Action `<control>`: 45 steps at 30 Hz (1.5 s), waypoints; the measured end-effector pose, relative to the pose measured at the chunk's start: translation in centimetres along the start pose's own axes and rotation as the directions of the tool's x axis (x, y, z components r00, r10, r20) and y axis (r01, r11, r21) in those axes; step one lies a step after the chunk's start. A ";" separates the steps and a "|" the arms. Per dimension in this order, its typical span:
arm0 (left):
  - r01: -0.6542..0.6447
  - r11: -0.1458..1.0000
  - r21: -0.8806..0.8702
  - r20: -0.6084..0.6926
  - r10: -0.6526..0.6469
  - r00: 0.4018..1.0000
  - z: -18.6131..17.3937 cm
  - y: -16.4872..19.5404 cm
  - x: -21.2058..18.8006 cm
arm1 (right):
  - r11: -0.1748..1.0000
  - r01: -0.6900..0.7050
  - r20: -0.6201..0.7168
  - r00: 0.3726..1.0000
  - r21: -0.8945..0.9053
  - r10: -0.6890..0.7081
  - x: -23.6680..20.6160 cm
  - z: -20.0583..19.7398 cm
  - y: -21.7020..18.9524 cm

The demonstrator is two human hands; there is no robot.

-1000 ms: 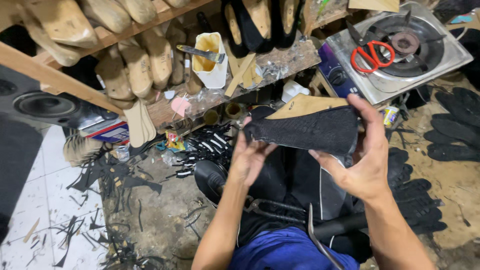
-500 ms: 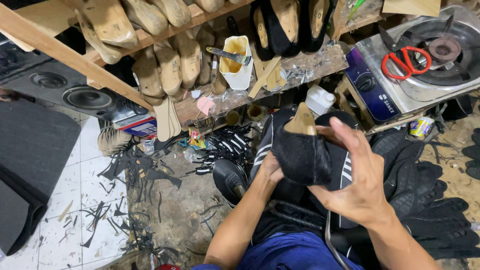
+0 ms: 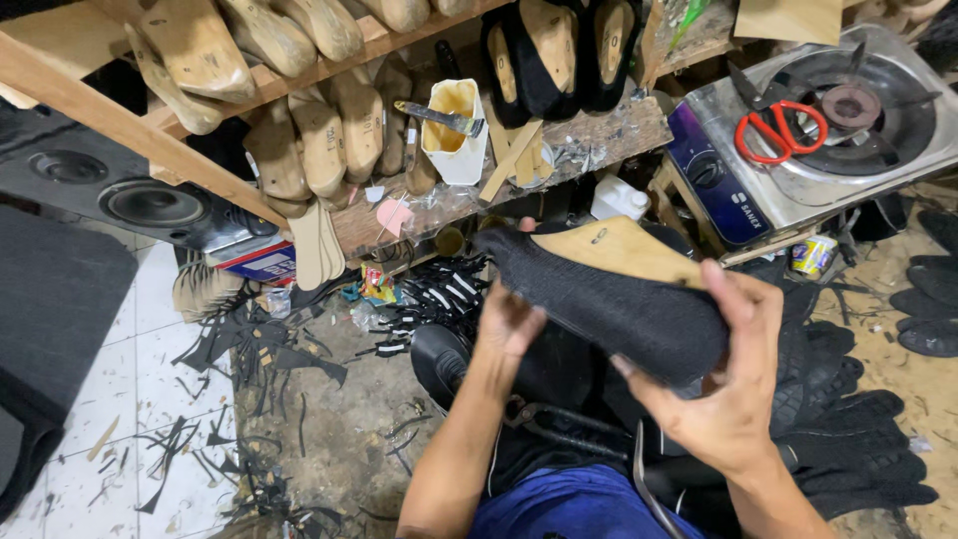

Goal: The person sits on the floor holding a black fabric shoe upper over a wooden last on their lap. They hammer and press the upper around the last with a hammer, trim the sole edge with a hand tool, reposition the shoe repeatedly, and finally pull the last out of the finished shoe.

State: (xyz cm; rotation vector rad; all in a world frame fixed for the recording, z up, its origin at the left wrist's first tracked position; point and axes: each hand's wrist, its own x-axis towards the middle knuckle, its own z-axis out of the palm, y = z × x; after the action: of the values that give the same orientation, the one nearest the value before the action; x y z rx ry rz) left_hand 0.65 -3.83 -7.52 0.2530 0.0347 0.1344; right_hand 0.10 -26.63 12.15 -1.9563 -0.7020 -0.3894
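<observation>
Seen from above, two hands hold a shoe (image 3: 609, 294) at centre: rough black knit stretched over a smooth tan wooden form. The left hand (image 3: 507, 324) grips the toe end at nine o'clock; the right hand (image 3: 733, 399) cups the heel at four o'clock. Black scraps (image 3: 249, 369) litter the floor at eight o'clock. Since the earlier frame the shoe has turned from upright to lying level

Left hand (image 3: 509, 324) and right hand (image 3: 733, 399) gripping black shoe upper (image 3: 609, 299) on wooden last (image 3: 619, 250), red scissors (image 3: 783, 130) on stove (image 3: 798, 180)
</observation>
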 end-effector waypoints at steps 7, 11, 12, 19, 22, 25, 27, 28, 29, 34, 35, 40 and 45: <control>-0.324 0.891 0.316 -0.140 0.382 0.913 7.4 1.0 -0.6 | 0.378 -0.433 0.177 0.815 0.818 0.552 -3.1 3.9 4.9; -0.415 0.779 0.470 -0.081 0.506 0.859 10.3 0.7 -0.6 | 0.171 -0.501 0.328 0.751 0.848 0.573 -4.9 5.4 6.6; -0.425 0.762 0.488 -0.097 0.531 0.842 10.7 0.7 -0.7 | 0.122 -0.540 0.385 0.723 0.833 0.573 -5.3 5.5 6.8; -0.418 0.715 0.560 -0.039 0.526 0.849 11.6 0.6 -1.0 | 0.036 -0.589 0.473 0.682 0.807 0.558 -7.4 6.4 8.8; -0.409 0.720 0.561 -0.031 0.512 0.858 12.1 -0.1 -1.8 | 0.016 -0.544 0.425 0.674 0.839 0.604 -8.3 7.0 9.9; -0.397 0.716 0.574 -0.014 0.493 0.870 12.7 -0.4 -2.6 | 0.014 -0.496 0.391 0.702 0.868 0.595 -9.0 7.2 10.4; -0.400 0.706 0.584 0.011 0.486 0.874 13.0 -0.2 -2.9 | 0.006 -0.490 0.381 0.686 0.872 0.619 -9.1 7.3 10.3; -0.400 0.698 0.594 0.016 0.487 0.873 13.1 -0.2 -3.0 | 0.005 -0.482 0.373 0.683 0.876 0.629 -9.1 7.3 10.1; -0.401 0.689 0.604 0.020 0.490 0.872 13.2 -0.2 -3.0 | 0.013 -0.468 0.361 0.698 0.883 0.619 -8.9 7.4 10.0; -0.405 0.653 0.640 0.025 0.509 0.860 13.6 0.3 -2.5 | 0.045 -0.522 0.381 0.675 0.852 0.632 -7.9 7.7 9.2; -0.404 0.628 0.665 0.030 0.518 0.855 13.7 0.6 -2.1 | 0.080 -0.575 0.399 0.655 0.814 0.642 -7.7 7.7 9.2; -0.378 0.564 0.734 0.090 0.471 0.878 15.0 1.9 -0.9 | 0.489 -0.671 0.452 0.740 0.558 0.498 -8.6 7.6 8.4; -0.365 0.133 0.922 0.315 0.293 0.903 16.4 2.5 1.6 | 0.963 -0.264 0.707 0.673 -0.046 0.218 -12.8 8.1 6.2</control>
State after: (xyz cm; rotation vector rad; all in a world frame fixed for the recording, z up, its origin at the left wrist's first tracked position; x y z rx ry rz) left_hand 2.80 -5.23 8.95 1.6238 -0.0034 0.5727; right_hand -6.19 -25.59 -2.89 -2.0929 -0.8941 0.5989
